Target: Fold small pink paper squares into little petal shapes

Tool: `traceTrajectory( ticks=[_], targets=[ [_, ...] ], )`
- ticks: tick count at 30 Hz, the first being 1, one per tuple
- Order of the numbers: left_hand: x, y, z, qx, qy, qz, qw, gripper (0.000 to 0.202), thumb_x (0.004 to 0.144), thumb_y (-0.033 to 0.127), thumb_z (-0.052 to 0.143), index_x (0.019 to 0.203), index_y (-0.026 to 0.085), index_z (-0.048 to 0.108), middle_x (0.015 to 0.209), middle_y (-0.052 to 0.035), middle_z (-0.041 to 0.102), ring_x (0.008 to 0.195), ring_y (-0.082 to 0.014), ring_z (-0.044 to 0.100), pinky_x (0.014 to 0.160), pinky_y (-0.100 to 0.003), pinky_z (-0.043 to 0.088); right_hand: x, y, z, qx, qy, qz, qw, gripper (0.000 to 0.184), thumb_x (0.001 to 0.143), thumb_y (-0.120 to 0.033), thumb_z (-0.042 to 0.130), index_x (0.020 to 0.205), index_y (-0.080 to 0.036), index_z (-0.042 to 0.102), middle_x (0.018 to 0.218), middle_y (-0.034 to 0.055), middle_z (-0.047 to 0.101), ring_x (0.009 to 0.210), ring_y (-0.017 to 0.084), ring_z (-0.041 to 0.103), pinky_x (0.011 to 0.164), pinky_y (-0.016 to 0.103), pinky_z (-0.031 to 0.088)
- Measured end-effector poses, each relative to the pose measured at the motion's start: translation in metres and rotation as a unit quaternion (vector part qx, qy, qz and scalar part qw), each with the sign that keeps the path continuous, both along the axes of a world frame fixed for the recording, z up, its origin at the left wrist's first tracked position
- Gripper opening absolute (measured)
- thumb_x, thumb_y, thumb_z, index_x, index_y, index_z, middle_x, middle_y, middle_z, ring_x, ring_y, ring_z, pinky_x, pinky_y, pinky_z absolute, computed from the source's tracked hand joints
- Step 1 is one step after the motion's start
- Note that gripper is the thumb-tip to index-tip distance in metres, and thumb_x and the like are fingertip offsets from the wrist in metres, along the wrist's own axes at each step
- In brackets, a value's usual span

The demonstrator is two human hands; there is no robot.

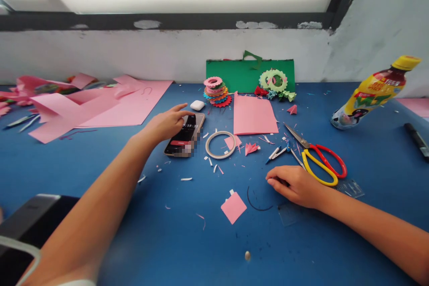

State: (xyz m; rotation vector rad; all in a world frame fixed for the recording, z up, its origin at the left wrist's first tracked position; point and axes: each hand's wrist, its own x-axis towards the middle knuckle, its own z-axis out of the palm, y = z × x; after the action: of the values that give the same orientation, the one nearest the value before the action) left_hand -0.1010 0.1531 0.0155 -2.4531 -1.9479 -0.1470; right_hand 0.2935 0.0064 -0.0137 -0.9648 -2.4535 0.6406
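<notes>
My left hand (167, 124) reaches over a phone (185, 136) that lies face up with a timer on its lit screen. Its fingers are stretched out, and a fingertip is at the screen's upper part. On the table at the right rests my right hand (298, 186), fingers curled in with nothing visible in them. Just beyond it lie scissors (318, 156) with one red and one yellow handle, and a small compass (279, 153). A pink paper square (233, 208) with white tabs lies to its left, near a thin dark curved strip (256, 205).
A tape roll (220, 145) and folded pink paper (255, 115) lie mid-table. Behind stand stacked paper rings (217, 92) and a green card (231, 71). A yellow-labelled bottle (372, 94) and a marker (416, 140) are at right, pink sheets (127, 105) at left. Paper scraps are scattered about.
</notes>
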Motion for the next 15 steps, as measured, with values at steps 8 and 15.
traceTrajectory(
  ticks=[8, 15],
  targets=[
    [-0.002, 0.001, 0.003, 0.000, -0.035, 0.003, 0.999, 0.046, 0.085, 0.020, 0.033, 0.127, 0.024, 0.051, 0.146, -0.0013, 0.034, 0.126, -0.0218, 0.043, 0.106, -0.036, 0.032, 0.000, 0.001, 0.000, 0.002, 0.002, -0.001, 1.000, 0.019, 0.092, -0.029, 0.044, 0.090, -0.017, 0.059, 0.074, 0.0013, 0.062, 0.064, 0.011, 0.054, 0.062, 0.022, 0.040],
    [-0.011, -0.002, 0.016, -0.050, -0.065, 0.007, 0.997, 0.049, 0.072, 0.012, 0.035, 0.111, 0.019, 0.065, 0.140, -0.0037, 0.043, 0.125, -0.0219, 0.044, 0.105, -0.034, 0.036, 0.001, 0.000, 0.000, 0.000, -0.006, 0.000, 1.000, 0.020, 0.092, -0.029, 0.043, 0.091, -0.017, 0.059, 0.074, 0.0018, 0.062, 0.064, 0.012, 0.055, 0.062, 0.023, 0.041]
  ],
)
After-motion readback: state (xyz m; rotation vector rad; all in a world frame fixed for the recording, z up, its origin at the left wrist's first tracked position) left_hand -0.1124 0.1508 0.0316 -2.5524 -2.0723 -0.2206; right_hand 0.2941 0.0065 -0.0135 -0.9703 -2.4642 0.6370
